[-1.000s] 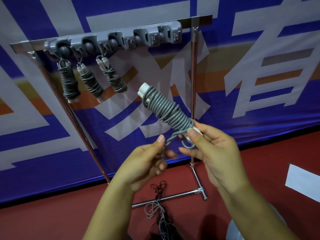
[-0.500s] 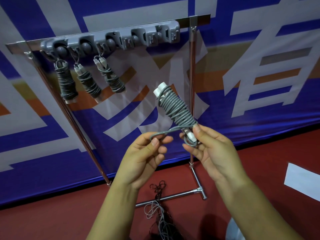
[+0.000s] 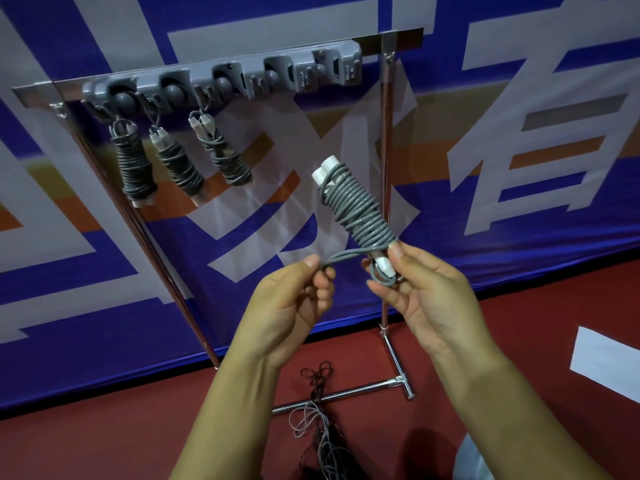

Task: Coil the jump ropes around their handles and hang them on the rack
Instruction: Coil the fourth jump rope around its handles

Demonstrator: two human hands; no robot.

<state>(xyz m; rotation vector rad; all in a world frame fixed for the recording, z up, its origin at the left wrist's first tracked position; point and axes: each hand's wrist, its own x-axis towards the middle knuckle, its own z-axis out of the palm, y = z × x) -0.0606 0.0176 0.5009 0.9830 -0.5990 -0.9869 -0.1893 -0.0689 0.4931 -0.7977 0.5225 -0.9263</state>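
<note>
A grey jump rope (image 3: pixel 353 206) is coiled tightly around its two white handles and tilts up to the left. My right hand (image 3: pixel 426 292) grips its lower handle ends between thumb and fingers. My left hand (image 3: pixel 294 303) pinches the loose rope end, a short doubled strand stretched toward the bundle. Behind stands a metal rack (image 3: pixel 384 202) with a grey hook rail (image 3: pixel 228 81) on top. Three coiled ropes hang from the rail's left hooks: one (image 3: pixel 133 168), a second (image 3: pixel 178 168) and a third (image 3: pixel 225 157).
The rail's right hooks (image 3: pixel 322 69) carry nothing. A tangle of loose grey and dark ropes (image 3: pixel 322 427) lies on the red floor by the rack's foot bar (image 3: pixel 363 389). A white sheet (image 3: pixel 606 358) lies at right. A blue banner (image 3: pixel 519 133) hangs behind.
The bundle has swung more upright and to the right. My left hand has drawn the loose end out to the left, so the strand now runs nearly level.
</note>
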